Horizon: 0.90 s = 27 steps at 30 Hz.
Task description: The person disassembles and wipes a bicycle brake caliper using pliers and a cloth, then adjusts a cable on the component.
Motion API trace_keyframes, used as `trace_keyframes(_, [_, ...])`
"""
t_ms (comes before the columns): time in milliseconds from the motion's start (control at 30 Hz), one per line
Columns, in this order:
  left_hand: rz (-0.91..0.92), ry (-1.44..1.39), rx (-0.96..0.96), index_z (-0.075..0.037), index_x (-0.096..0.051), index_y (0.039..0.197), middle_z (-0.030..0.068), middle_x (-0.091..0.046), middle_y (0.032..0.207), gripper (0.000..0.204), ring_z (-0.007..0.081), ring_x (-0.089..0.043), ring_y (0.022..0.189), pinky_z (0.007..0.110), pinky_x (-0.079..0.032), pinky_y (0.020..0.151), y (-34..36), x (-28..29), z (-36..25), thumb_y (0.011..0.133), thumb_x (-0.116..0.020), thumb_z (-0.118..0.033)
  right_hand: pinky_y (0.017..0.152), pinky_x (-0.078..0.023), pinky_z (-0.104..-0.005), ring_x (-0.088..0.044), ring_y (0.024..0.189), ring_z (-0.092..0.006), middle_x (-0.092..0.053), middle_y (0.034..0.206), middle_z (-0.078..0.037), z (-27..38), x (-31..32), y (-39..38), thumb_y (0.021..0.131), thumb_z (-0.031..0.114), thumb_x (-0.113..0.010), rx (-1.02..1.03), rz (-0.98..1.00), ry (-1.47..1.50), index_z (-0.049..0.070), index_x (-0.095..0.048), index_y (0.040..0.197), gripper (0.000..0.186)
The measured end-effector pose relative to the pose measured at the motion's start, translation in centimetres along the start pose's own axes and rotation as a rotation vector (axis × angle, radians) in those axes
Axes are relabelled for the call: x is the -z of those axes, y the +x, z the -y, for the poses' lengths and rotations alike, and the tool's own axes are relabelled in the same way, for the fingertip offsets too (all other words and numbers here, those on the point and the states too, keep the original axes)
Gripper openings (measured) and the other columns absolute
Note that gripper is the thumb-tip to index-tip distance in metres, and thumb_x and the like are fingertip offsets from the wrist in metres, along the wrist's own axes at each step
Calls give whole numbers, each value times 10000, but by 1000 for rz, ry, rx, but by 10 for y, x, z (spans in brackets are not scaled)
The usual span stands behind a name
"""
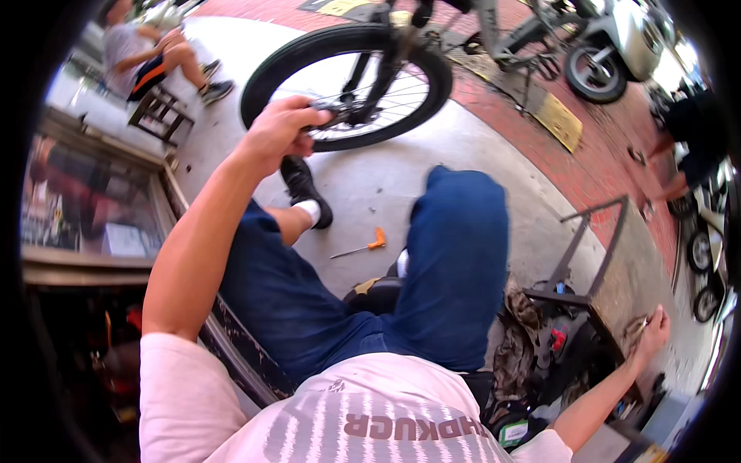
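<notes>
My left hand [287, 130] reaches forward, fingers closed around a small dark part [328, 112] in front of the hub of a bicycle's front wheel [270, 48]. Whether that part is attached to the wheel I cannot tell. The wheel's black tyre, spokes and dark fork [386, 86] show beyond the hand. Out to the far right, my right hand [656, 330] is closed above a worn wooden stool [633, 270]. What its fingers hold, if anything, is too small to make out. On the floor between my feet lies a thin-shafted hand tool with an angled orange handle [377, 241].
A glass-fronted cabinet [93, 258] stands close on my left. Camouflage cloth [515, 347] and loose items crowd the area beside the stool. A seated person [135, 54] is at the far left, another person [695, 131] at the right. A scooter [629, 50] and yellow-black ramps [557, 123] stand behind.
</notes>
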<state>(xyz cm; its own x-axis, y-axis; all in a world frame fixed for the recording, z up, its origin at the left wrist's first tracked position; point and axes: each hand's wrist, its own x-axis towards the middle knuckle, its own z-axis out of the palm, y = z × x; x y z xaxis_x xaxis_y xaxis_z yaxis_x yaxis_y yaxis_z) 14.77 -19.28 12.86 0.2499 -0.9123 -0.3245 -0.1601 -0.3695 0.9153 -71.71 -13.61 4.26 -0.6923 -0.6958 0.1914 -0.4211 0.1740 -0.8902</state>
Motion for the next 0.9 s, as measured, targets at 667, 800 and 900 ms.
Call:
trace_keyframes(667, [-5, 430, -311, 3, -721, 1202, 33, -743, 1019, 320, 131, -660, 977, 284, -485, 934, 34, 69, 36, 912, -748, -131, 692, -467, -209, -601, 786, -62, -694, 947, -17, 279, -344, -315, 1018, 121, -702, 355, 1303, 316, -12, -695, 1187, 215])
trace_keyframes(800, [-40, 556, -312, 9, -711, 1227, 97, -740, 1007, 368, 180, -659, 926, 316, -489, 884, 22, 60, 30, 909, -762, -170, 625, -438, -201, -592, 739, -64, -681, 916, -23, 259, -358, -309, 1038, 111, -661, 432, 1033, 303, -9, -700, 1164, 178])
trace_keyframes(900, [-85, 631, -380, 1, -718, 1202, 102, -715, 972, 372, 195, -639, 895, 324, -481, 852, 19, 58, 37, 896, -777, -202, 594, -409, -193, -560, 700, -64, -664, 895, -40, 253, -355, -288, 1051, 112, -627, 247, 1023, 552, -25, -697, 1147, 181])
